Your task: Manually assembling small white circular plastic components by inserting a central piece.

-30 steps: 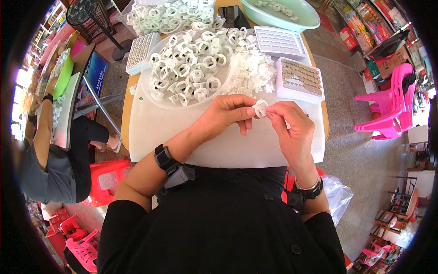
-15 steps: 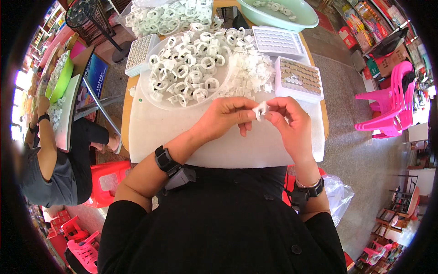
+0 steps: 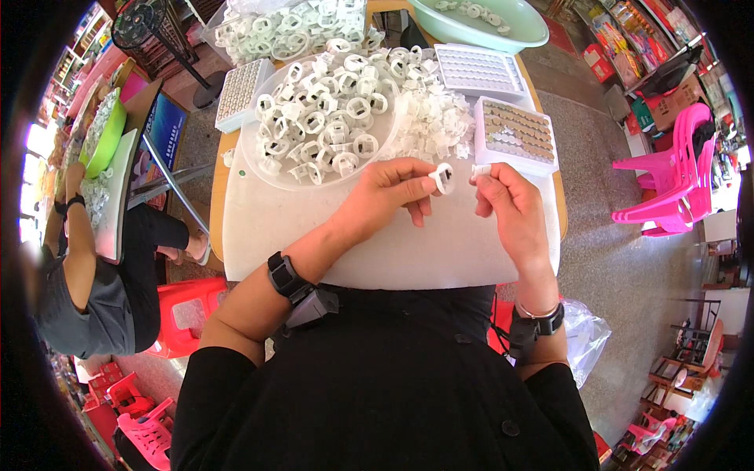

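Observation:
Between the thumb and fingers of my left hand (image 3: pixel 397 191) is a white plastic ring (image 3: pixel 444 179) with a dark opening in its middle. My right hand (image 3: pixel 510 201), a little apart to the right, pinches a small white plastic piece (image 3: pixel 481 170). Both hands are above the white work board (image 3: pixel 345 255). Beyond the left hand, a round clear tray (image 3: pixel 261 174) is heaped with similar white rings (image 3: pixel 334 110). A loose pile of small translucent white pieces (image 3: pixel 432 118) lies beside it, past my hands.
At right stands a white box (image 3: pixel 514 161) with rows of round metal-coloured pieces. Behind it are a white gridded tray (image 3: pixel 479 69) and a pale green basin (image 3: pixel 471 35). Another gridded tray (image 3: pixel 239 90) sits left. A co-worker (image 3: pixel 102 282) sits further left; a pink chair (image 3: pixel 675 180) stands right.
My hands, which met at the white ring, have come apart. The right hand has drawn right with a small white piece, while the ring stays in the left hand and now faces up.

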Demonstrator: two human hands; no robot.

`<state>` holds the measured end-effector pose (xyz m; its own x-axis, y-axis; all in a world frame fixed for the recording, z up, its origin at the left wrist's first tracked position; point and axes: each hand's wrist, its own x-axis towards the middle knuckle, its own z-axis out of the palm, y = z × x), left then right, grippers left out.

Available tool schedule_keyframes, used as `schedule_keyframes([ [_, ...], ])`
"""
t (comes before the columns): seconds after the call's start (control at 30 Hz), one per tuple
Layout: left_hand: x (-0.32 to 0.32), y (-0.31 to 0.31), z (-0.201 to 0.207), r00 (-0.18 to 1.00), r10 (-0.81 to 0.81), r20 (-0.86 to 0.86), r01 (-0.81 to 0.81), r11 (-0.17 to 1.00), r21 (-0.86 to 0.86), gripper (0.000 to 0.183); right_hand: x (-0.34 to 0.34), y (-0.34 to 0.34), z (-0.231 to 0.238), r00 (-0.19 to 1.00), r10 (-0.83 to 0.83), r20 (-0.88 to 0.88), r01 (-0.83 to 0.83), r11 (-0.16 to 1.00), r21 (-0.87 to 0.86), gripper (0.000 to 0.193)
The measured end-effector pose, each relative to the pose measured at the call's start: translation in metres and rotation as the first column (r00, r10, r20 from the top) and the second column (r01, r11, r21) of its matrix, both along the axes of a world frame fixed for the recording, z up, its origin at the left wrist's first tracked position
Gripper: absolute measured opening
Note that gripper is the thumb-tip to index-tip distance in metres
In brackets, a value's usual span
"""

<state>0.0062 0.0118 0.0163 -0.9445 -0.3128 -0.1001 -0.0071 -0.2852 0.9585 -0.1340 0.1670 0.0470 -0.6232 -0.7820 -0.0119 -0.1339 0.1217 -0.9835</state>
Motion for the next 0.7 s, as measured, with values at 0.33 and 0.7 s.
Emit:
schedule_keyframes([
  [0.33, -0.002, -0.001, -0.002, 0.999, 0.042, 0.011, -0.042, 0.999, -0.016, 0.025, 0.003, 0.003, 0.008, 0.619, 0.518, -0.591, -0.021, 0.763, 0.646, 0.025],
  [0.7, -0.001, -0.001, 0.001, 0.999, 0.035, 0.005, -0.035, 0.999, 0.018, 0.025, -0.008, 0.015, 0.000, 0.615, 0.580, -0.535, -0.255, 0.788, 0.561, 0.018],
])
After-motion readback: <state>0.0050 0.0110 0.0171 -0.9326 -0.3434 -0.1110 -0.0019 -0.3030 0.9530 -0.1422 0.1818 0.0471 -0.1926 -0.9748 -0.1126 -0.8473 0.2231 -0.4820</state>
